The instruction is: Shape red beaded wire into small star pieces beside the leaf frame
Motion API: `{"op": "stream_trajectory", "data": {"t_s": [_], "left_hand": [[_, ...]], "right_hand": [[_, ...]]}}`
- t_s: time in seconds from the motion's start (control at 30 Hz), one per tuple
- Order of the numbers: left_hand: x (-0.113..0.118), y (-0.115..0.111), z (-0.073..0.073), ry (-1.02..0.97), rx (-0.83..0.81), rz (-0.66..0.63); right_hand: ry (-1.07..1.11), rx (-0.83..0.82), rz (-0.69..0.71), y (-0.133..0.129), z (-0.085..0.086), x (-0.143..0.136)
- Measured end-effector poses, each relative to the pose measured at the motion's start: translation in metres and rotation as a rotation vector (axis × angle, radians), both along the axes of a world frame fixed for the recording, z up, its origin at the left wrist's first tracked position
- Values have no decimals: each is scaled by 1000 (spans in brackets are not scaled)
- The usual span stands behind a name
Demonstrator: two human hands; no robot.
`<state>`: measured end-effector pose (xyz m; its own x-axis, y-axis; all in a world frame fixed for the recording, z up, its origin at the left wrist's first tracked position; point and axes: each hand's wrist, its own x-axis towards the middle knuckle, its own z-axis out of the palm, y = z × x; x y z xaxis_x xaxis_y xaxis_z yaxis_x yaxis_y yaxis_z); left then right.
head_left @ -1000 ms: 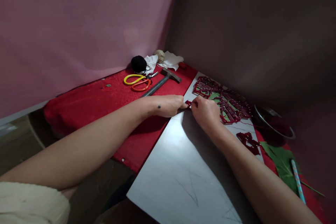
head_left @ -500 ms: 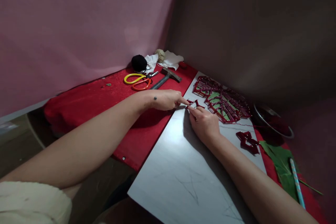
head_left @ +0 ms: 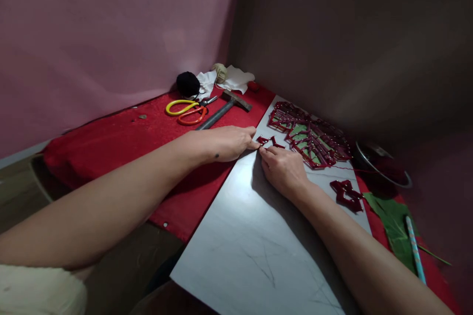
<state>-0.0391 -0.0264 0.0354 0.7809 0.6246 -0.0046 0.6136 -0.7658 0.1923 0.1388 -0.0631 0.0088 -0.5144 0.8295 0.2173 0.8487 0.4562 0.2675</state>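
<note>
Both hands meet at a small dark red thread figure [head_left: 275,141] wound round nails on the grey board [head_left: 221,241]. My left hand [head_left: 236,142] has its fingertips at the figure's left edge, fingers mostly curled. My right hand [head_left: 284,165] lies just below the figure, its fingers bent and pinched near the left fingertips; whatever is between them is too small to make out. Beyond them is a large red thread shape [head_left: 314,135] with green parts and many nails. Right of my right hand sits a dark red thread star [head_left: 346,195].
On the red cloth [head_left: 136,142] lie yellow-and-orange scissors [head_left: 192,110], a hammer [head_left: 225,108], a black yarn ball [head_left: 187,84], a cream yarn ball [head_left: 220,73] and white cloth [head_left: 236,79]. A metal bowl [head_left: 401,183], green leaf [head_left: 391,226] and striped pen [head_left: 415,251] are at right.
The left index finger, stretched over the figure before, has drawn back to its left edge. My right hand has shifted slightly left with it, and the whole view has moved a little.
</note>
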Motion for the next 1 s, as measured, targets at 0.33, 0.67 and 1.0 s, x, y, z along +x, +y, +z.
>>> {"op": "stream_trajectory", "data": {"t_s": [0.33, 0.67, 1.0], "left_hand": [[8, 9, -15, -169, 99, 131], [30, 9, -22, -204, 145, 291], [35, 9, -11, -62, 127, 273]], "right_hand": [[64, 84, 61, -3, -11, 7], [128, 21, 23, -4, -14, 9], [171, -39, -22, -8, -9, 8]]}}
